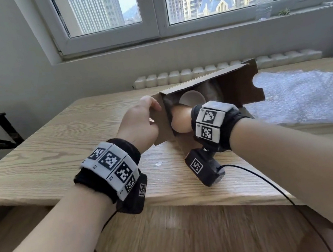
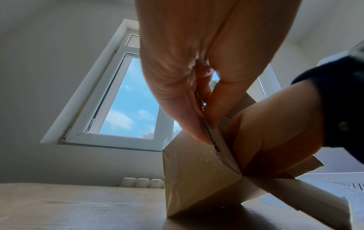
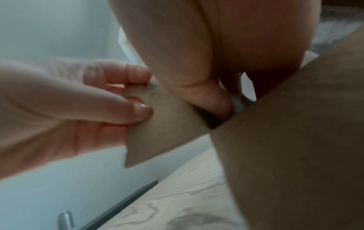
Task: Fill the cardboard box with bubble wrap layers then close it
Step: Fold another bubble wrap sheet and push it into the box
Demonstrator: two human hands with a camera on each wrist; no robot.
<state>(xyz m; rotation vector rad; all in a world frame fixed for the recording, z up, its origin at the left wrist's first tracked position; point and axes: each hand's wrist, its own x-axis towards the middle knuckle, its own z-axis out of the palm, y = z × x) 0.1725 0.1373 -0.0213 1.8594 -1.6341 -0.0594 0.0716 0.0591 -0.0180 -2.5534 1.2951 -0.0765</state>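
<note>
On the table (image 1: pixel 57 140), left hand (image 1: pixel 139 123) pinches the cardboard box (image 1: pixel 230 87) flap; right hand's (image 1: pixel 180 122) fingers hidden inside.

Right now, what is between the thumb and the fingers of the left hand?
A side flap of the cardboard box. The left hand pinches it, thumb on one face and fingers on the other, as the right wrist view shows.

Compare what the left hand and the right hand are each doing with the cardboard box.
The left hand stays outside the cardboard box, while the right hand reaches inside the opening. The left hand pinches a side flap between thumb and fingers; the right hand's fingers are hidden inside, so its grip cannot be told. Both touch the box, and both wrists wear black bands with markers.
</note>
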